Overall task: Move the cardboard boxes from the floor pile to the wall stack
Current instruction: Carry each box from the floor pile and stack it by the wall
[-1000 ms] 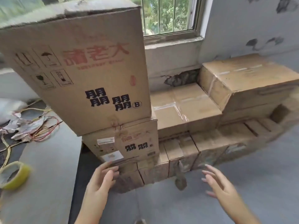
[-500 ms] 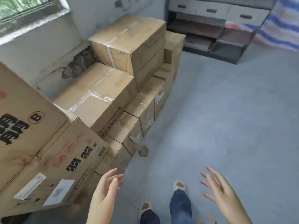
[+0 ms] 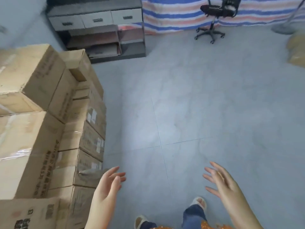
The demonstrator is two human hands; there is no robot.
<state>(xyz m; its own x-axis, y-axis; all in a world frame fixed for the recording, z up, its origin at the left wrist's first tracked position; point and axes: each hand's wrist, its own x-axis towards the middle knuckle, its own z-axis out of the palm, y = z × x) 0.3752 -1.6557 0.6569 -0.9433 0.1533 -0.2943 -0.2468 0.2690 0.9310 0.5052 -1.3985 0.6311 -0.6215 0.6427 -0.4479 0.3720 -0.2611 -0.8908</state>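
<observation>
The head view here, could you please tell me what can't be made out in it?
- Wall stack: cut off by the left edge, so its full width is hidden; the print is too blurred to read.
- Tan object: cut by the right edge; cannot tell whether it is a box.
- Shelf unit: contents too blurred to identify.
- Floor pile: not in view.
</observation>
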